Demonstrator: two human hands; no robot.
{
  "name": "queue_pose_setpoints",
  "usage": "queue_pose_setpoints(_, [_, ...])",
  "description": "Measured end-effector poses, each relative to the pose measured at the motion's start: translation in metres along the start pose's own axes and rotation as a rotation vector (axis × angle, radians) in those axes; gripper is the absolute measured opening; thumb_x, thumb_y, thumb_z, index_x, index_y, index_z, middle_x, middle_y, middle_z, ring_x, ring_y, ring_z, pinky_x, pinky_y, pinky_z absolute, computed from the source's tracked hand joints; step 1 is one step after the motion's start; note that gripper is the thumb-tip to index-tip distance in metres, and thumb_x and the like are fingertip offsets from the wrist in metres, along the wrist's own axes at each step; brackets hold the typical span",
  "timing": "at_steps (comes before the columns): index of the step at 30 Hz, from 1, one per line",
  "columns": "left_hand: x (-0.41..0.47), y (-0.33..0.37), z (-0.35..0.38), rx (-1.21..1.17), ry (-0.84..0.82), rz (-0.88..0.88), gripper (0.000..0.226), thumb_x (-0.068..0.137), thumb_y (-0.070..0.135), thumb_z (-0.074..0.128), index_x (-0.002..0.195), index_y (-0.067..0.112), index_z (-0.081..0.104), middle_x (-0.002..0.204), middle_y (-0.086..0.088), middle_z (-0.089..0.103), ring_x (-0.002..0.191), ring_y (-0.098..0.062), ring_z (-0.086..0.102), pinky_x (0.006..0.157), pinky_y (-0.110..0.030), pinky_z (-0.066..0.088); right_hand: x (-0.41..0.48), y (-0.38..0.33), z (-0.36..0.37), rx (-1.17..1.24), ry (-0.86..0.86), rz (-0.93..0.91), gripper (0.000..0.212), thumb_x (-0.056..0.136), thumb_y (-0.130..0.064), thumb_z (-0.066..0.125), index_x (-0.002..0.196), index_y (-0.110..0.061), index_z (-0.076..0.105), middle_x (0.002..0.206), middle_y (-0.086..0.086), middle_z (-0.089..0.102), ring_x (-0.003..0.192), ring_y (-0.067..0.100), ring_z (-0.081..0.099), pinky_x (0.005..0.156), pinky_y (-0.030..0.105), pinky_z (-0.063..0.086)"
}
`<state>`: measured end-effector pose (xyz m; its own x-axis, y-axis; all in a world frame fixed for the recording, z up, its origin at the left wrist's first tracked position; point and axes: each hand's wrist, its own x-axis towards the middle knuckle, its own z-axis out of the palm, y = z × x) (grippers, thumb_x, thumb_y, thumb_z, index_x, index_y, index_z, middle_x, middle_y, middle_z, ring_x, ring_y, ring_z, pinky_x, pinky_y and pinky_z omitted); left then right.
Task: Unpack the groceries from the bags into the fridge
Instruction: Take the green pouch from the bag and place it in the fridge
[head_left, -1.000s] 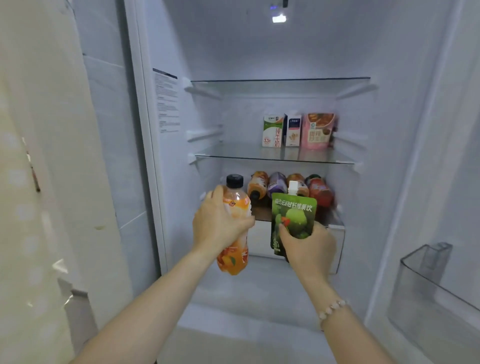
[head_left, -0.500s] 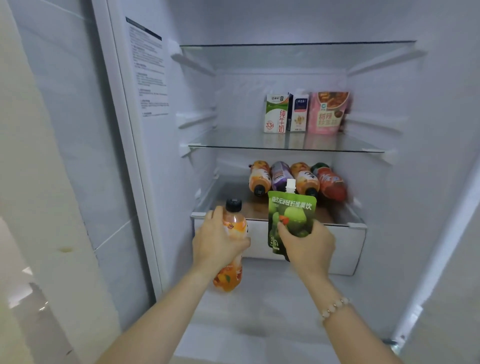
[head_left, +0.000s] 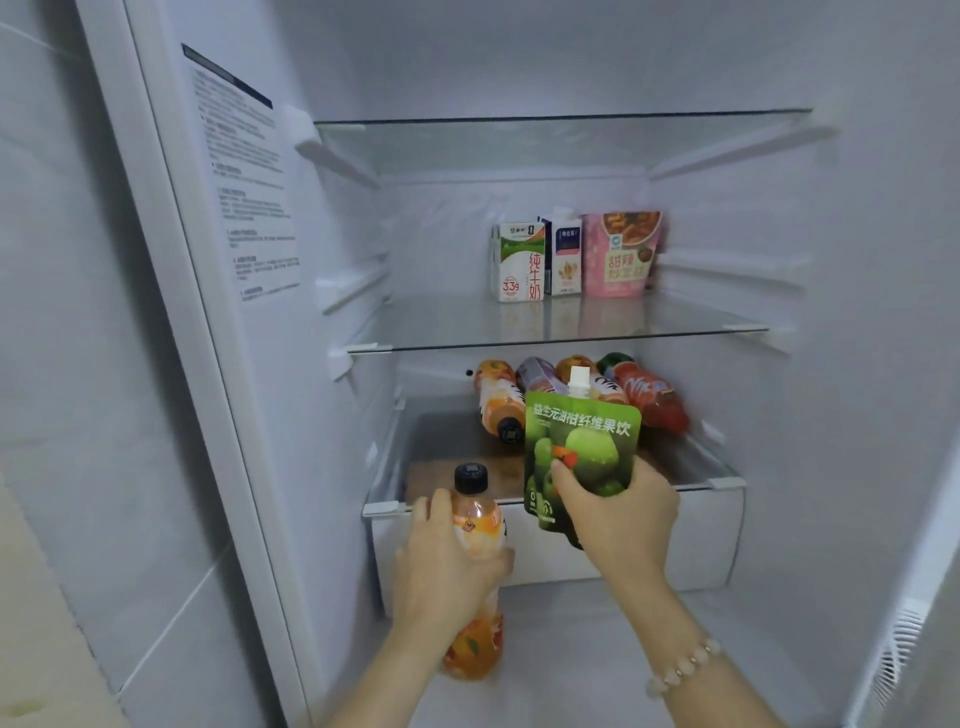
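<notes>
The fridge stands open before me. My left hand (head_left: 447, 566) grips an orange juice bottle (head_left: 475, 644) with a black cap, held upright in front of the white drawer (head_left: 696, 540). My right hand (head_left: 618, 514) holds a green spouted drink pouch (head_left: 579, 431) by its lower part, upright over the drawer's front edge. Behind the pouch, several bottles (head_left: 496, 400) lie on their sides on the drawer's cover, caps toward me. Part of those bottles is hidden by the pouch.
On the middle glass shelf (head_left: 441, 327) stand two milk cartons (head_left: 522, 262) and a pink pouch (head_left: 621, 254) at the back. The top glass shelf (head_left: 519, 140) is above. A label sheet (head_left: 244, 171) is on the left inner wall. Fridge floor (head_left: 571, 649) lies below the drawer.
The view has drawn nearer to the fridge and dropped. Both hands have moved forward; the bottle sits lower against the drawer front, the pouch now over the drawer's edge.
</notes>
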<state>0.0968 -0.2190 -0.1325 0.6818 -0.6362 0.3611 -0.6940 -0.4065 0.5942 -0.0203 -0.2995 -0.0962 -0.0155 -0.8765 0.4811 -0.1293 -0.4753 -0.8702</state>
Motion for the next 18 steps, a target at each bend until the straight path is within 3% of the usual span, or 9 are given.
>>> queue_pose_setpoints(7, [-0.001,0.001,-0.003,0.081,-0.042,-0.006,0.087,0.061,0.069,0.067,0.128,0.031,0.027,0.126,0.011,0.034,0.11,-0.013,0.052,0.082,-0.025,0.043,0.007,-0.022,0.012,0.133,0.001,-0.181,0.033,0.066,-0.018,0.084,0.069,-0.038,0.058,0.069,-0.022,0.062,0.072,-0.005,0.063,0.061,0.013,0.048])
queue_pose_setpoints(11, [0.003,0.002,-0.014,0.015,-0.039,-0.044,0.105,0.046,0.077,0.068,0.13,0.037,0.019,0.127,0.018,0.032,0.116,-0.009,0.048,0.087,-0.027,0.045,0.009,-0.037,0.018,0.213,0.007,-0.307,0.035,0.062,-0.014,0.086,0.073,-0.037,0.061,0.069,-0.021,0.065,0.073,-0.003,0.065,0.063,0.012,0.051])
queue_pose_setpoints(15, [0.007,0.004,-0.023,0.008,-0.002,0.016,0.097,0.048,0.076,0.068,0.126,0.041,0.023,0.123,0.022,0.036,0.116,-0.005,0.046,0.088,-0.024,0.043,0.019,-0.06,0.018,0.326,-0.009,-0.415,0.038,0.063,-0.009,0.085,0.075,-0.038,0.063,0.069,-0.026,0.066,0.073,-0.006,0.065,0.062,0.007,0.049])
queue_pose_setpoints(18, [0.01,0.007,-0.021,0.022,0.042,0.015,0.099,0.049,0.077,0.067,0.13,0.04,0.023,0.129,0.021,0.036,0.121,-0.004,0.042,0.094,-0.025,0.042,0.029,-0.072,0.017,0.405,-0.031,-0.408,0.033,0.064,-0.007,0.084,0.074,-0.033,0.066,0.07,-0.02,0.068,0.072,-0.005,0.066,0.062,0.008,0.05])
